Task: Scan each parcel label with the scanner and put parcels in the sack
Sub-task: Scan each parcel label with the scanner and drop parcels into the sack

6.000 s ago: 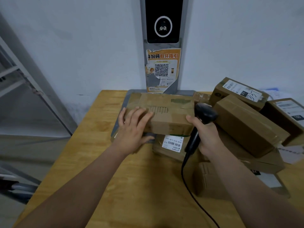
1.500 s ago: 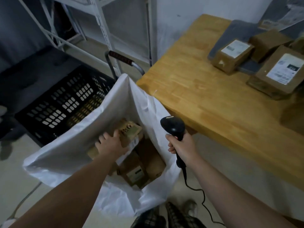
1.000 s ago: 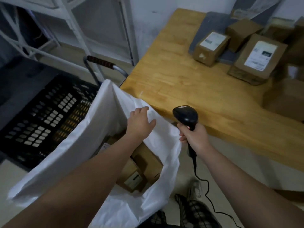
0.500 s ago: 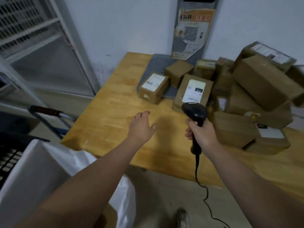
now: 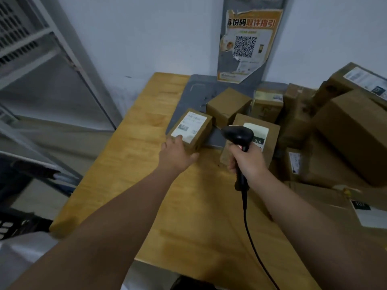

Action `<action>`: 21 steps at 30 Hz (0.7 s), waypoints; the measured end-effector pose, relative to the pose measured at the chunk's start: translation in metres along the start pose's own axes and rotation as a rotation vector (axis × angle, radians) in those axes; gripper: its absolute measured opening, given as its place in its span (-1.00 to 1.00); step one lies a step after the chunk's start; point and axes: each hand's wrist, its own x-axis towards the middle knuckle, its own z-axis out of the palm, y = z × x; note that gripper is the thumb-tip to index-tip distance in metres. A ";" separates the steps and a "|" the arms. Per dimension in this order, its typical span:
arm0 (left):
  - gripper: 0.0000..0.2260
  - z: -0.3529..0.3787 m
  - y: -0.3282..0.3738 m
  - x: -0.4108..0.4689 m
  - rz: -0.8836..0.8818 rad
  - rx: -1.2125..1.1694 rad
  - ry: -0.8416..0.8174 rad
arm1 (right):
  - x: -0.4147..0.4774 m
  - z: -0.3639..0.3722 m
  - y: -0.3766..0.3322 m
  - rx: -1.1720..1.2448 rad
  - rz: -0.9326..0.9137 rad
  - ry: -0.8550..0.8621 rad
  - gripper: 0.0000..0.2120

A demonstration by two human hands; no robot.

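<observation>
Fetching the next parcel, the left hand (image 5: 177, 156) touches a small box (image 5: 201, 136), grip unclear, while the right hand (image 5: 245, 163) clasps the scanner (image 5: 238, 134), which must next face the label (image 5: 189, 129).

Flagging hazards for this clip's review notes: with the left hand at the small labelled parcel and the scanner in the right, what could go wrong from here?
1. The left hand touches only the near end of the small parcel, one fingertip on a corner of its label; a lift from there could slip, or the scan could misread.
2. The cable of the scanner in the right hand trails over the edge of the table and may snag.
</observation>
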 end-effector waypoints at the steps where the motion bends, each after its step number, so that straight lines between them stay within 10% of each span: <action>1: -0.19 -0.001 -0.002 0.012 -0.014 0.015 -0.023 | 0.008 0.003 -0.002 -0.013 0.009 0.004 -0.91; 12: 0.10 0.003 -0.004 0.082 -0.099 -0.002 -0.192 | 0.047 0.019 0.002 -0.015 0.094 0.035 -0.82; 21: 0.09 0.020 0.023 0.002 -0.081 -0.684 -0.081 | 0.032 0.003 0.007 0.047 0.001 0.065 -0.54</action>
